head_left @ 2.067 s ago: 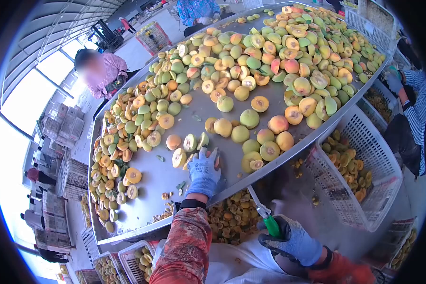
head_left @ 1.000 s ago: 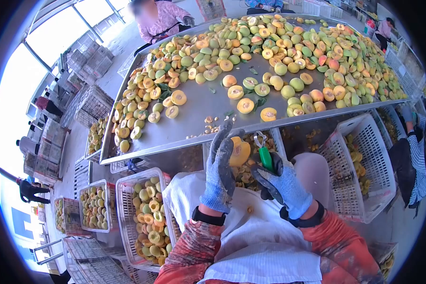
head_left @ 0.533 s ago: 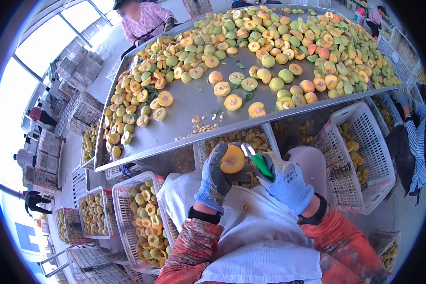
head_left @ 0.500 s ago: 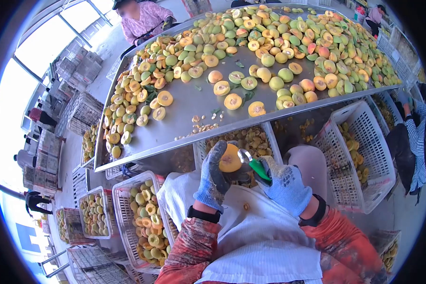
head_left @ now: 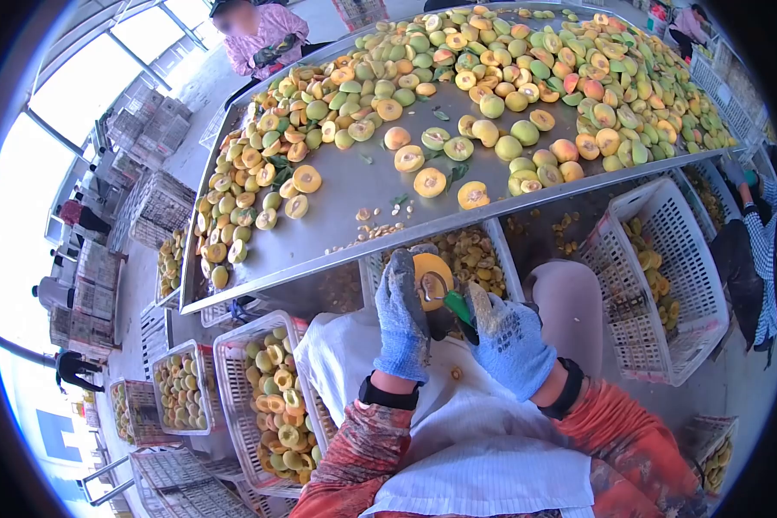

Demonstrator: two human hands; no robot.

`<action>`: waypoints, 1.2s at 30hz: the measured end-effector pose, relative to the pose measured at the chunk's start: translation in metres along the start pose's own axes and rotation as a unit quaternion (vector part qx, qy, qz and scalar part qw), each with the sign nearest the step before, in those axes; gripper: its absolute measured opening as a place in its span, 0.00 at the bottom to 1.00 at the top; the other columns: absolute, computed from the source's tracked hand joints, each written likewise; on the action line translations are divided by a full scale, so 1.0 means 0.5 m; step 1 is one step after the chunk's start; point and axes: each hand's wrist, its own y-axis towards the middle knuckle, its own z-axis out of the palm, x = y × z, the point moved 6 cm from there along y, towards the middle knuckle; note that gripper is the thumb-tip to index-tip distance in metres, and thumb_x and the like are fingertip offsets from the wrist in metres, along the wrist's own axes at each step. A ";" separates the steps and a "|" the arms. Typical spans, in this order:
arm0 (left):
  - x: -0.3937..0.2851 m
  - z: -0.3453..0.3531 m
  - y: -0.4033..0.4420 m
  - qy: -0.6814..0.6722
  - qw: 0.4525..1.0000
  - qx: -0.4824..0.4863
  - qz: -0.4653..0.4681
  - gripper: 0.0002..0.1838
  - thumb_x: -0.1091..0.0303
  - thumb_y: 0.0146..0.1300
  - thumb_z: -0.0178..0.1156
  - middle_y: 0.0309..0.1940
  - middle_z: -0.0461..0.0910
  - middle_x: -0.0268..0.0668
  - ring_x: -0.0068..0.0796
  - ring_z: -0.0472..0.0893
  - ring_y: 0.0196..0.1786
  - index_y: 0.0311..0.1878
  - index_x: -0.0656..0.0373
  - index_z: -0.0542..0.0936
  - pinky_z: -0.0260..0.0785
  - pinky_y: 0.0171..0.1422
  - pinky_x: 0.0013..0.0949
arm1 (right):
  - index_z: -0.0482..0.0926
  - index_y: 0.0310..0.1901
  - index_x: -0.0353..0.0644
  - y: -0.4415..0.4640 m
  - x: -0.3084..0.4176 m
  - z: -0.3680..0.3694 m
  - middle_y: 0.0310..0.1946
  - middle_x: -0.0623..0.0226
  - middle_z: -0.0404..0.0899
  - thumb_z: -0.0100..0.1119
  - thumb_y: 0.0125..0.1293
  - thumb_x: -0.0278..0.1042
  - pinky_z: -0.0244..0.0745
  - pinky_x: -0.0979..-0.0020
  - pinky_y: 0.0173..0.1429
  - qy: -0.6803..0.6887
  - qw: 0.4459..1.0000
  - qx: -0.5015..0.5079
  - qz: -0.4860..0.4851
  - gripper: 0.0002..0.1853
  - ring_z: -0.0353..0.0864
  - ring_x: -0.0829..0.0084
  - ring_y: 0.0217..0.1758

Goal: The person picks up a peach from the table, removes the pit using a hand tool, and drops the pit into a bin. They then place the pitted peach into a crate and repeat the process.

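A peach half [head_left: 426, 266] with yellow flesh is in my left hand [head_left: 401, 319], gloved in blue and grey, the cut face turned toward my right. My right hand [head_left: 511, 341], gloved in blue, is closed round the green handle of a pitting tool [head_left: 457, 305]. The tool's curved metal end lies against the cut face, around the middle of the half. Both hands are above my white apron [head_left: 475, 432], just in front of the table edge. My left fingers partly cover the fruit.
A metal table [head_left: 337, 207] carries piles of whole and halved peaches, with loose pits near its front edge. Below it stands a crate [head_left: 508, 259] of pieces. Fruit crates flank me: one on the left [head_left: 233, 380], one on the right [head_left: 678, 302]. A person [head_left: 263, 39] stands across the table.
The pitting tool's metal end has moved from beside the peach half onto its cut face. My hands are closer together, and the fruit is turned more toward the tool.
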 end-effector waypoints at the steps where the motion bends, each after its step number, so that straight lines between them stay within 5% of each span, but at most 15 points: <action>1: -0.002 0.004 -0.003 -0.024 1.000 0.012 0.000 0.18 0.59 0.69 0.48 0.44 0.76 0.37 0.23 0.75 0.46 0.51 0.63 0.74 0.69 0.50 0.27 | 0.67 0.55 0.32 -0.002 0.001 0.003 0.31 0.57 0.76 0.54 0.56 0.33 0.72 0.65 0.30 0.011 1.000 0.001 0.002 0.25 0.78 0.62 0.27; 2: -0.003 0.007 -0.006 -0.023 1.000 0.012 0.000 0.18 0.59 0.69 0.48 0.44 0.76 0.37 0.23 0.75 0.46 0.51 0.63 0.74 0.69 0.50 0.27 | 0.67 0.55 0.32 -0.003 0.003 0.003 0.31 0.57 0.76 0.54 0.56 0.33 0.72 0.65 0.30 0.012 1.000 0.000 0.002 0.25 0.78 0.62 0.27; 4: -0.023 0.012 -0.013 0.073 0.995 -0.001 0.071 0.25 0.46 0.66 0.46 0.25 0.76 0.36 0.25 0.75 0.20 0.45 0.61 0.75 0.65 0.18 0.24 | 0.66 0.55 0.31 -0.004 0.006 -0.002 0.32 0.56 0.76 0.53 0.56 0.33 0.72 0.65 0.30 0.010 1.000 -0.010 -0.010 0.25 0.78 0.62 0.26; 7: -0.060 0.023 -0.040 0.144 0.970 -0.015 0.193 0.22 0.51 0.67 0.48 0.32 0.77 0.36 0.22 0.76 0.29 0.47 0.63 0.74 0.69 0.30 0.24 | 0.68 0.51 0.31 -0.016 0.018 0.015 0.30 0.57 0.77 0.61 0.54 0.36 0.74 0.64 0.35 0.015 0.998 0.042 0.033 0.25 0.80 0.60 0.28; 14: -0.053 0.010 -0.049 0.147 0.965 0.019 0.216 0.19 0.56 0.66 0.50 0.43 0.75 0.37 0.24 0.74 0.42 0.50 0.63 0.73 0.69 0.46 0.27 | 0.68 0.52 0.35 0.000 0.030 -0.004 0.26 0.56 0.78 0.63 0.54 0.39 0.75 0.69 0.28 0.285 0.957 0.042 0.029 0.26 0.81 0.64 0.23; 16: -0.061 0.011 -0.047 0.180 0.945 0.015 0.273 0.18 0.58 0.66 0.50 0.45 0.74 0.37 0.24 0.73 0.45 0.50 0.63 0.72 0.68 0.49 0.28 | 0.68 0.51 0.39 0.005 0.035 0.011 0.24 0.61 0.77 0.64 0.55 0.40 0.72 0.73 0.22 0.422 0.868 0.212 0.152 0.25 0.78 0.73 0.19; 22: -0.068 0.020 -0.042 0.103 0.980 0.031 0.168 0.14 0.68 0.64 0.52 0.47 0.75 0.37 0.22 0.73 0.48 0.50 0.64 0.73 0.68 0.51 0.25 | 0.70 0.48 0.40 0.010 0.020 0.034 0.24 0.72 0.74 0.63 0.57 0.39 0.68 0.78 0.20 0.689 0.629 0.310 0.182 0.21 0.74 0.82 0.18; 23: -0.075 0.024 -0.037 0.103 0.980 0.032 0.168 0.14 0.68 0.64 0.52 0.47 0.75 0.37 0.22 0.73 0.48 0.50 0.64 0.73 0.68 0.51 0.25 | 0.70 0.48 0.40 0.011 0.019 0.042 0.24 0.72 0.74 0.63 0.57 0.39 0.68 0.78 0.20 0.689 0.629 0.310 0.183 0.21 0.74 0.82 0.18; 25: -0.067 0.032 -0.012 0.080 0.994 0.018 0.073 0.16 0.64 0.65 0.49 0.45 0.76 0.39 0.24 0.74 0.45 0.49 0.65 0.75 0.69 0.49 0.27 | 0.71 0.49 0.40 0.032 -0.020 0.039 0.25 0.66 0.76 0.64 0.55 0.39 0.72 0.73 0.24 0.425 0.872 0.196 0.144 0.22 0.77 0.74 0.20; 26: -0.067 0.033 -0.004 0.077 0.993 0.016 0.092 0.16 0.62 0.66 0.50 0.43 0.78 0.37 0.24 0.76 0.43 0.47 0.65 0.76 0.69 0.48 0.28 | 0.71 0.50 0.40 0.025 -0.016 0.020 0.29 0.56 0.78 0.64 0.53 0.38 0.74 0.66 0.31 0.180 0.981 0.008 0.065 0.23 0.80 0.62 0.26; 29: -0.048 0.028 0.013 0.107 0.988 -0.018 0.113 0.17 0.60 0.66 0.51 0.40 0.79 0.36 0.23 0.76 0.40 0.48 0.65 0.76 0.70 0.46 0.27 | 0.70 0.50 0.39 0.005 0.001 0.038 0.33 0.48 0.77 0.64 0.52 0.38 0.74 0.61 0.38 0.181 0.978 0.038 0.096 0.24 0.80 0.53 0.33; 31: -0.046 0.019 0.018 0.153 0.978 -0.009 0.144 0.18 0.58 0.66 0.51 0.39 0.80 0.36 0.22 0.76 0.36 0.47 0.66 0.76 0.70 0.43 0.24 | 0.70 0.51 0.39 0.024 0.003 0.008 0.33 0.55 0.78 0.65 0.52 0.37 0.75 0.66 0.33 0.230 0.973 0.013 0.016 0.25 0.80 0.61 0.26; 33: -0.067 0.044 0.013 0.241 0.934 0.074 0.254 0.18 0.58 0.67 0.50 0.37 0.79 0.38 0.21 0.76 0.35 0.44 0.66 0.77 0.71 0.39 0.22 | 0.71 0.52 0.40 0.013 -0.007 0.049 0.31 0.64 0.78 0.65 0.53 0.34 0.71 0.73 0.23 0.583 0.735 0.271 0.214 0.24 0.76 0.72 0.21; 34: -0.066 0.051 0.015 0.241 0.934 0.077 0.253 0.18 0.58 0.67 0.50 0.37 0.79 0.38 0.21 0.76 0.35 0.44 0.66 0.77 0.71 0.39 0.22 | 0.71 0.52 0.40 0.016 -0.013 0.047 0.31 0.64 0.78 0.65 0.53 0.34 0.71 0.73 0.23 0.583 0.735 0.268 0.216 0.24 0.76 0.72 0.21; 36: -0.038 0.059 0.045 0.015 0.996 0.064 0.056 0.20 0.54 0.65 0.51 0.33 0.79 0.39 0.26 0.78 0.32 0.44 0.66 0.76 0.73 0.35 0.26 | 0.71 0.52 0.41 0.025 -0.009 0.046 0.28 0.72 0.76 0.65 0.53 0.31 0.64 0.79 0.18 0.740 0.566 0.278 0.234 0.24 0.70 0.81 0.17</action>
